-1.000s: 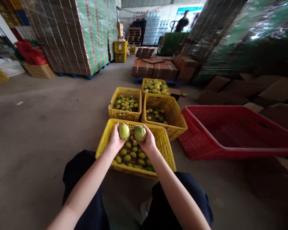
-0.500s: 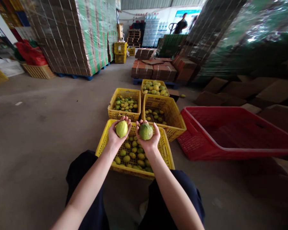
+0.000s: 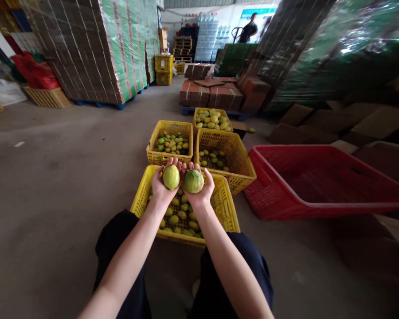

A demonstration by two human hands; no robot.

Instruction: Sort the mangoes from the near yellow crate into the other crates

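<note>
Left hand cupped open beneath fruit

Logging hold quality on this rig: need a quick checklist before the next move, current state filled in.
1. Left grip supports its yellow-green fruit: ok, fruit sits in the upturned palm.
2. Right grip supports its darker green fruit: ok, same palm-up hold, thumb at its side.
3. The two held fruits kept apart: ok, a narrow gap shows between them.
4. Undersides of the held fruits free of damage: cannot tell, the palms hide them.
5. Nearest yellow crate fully in view: not ok, hands and forearms cover part of its contents.
6. Other person clear of the hands: ok, far off in the background.
</note>
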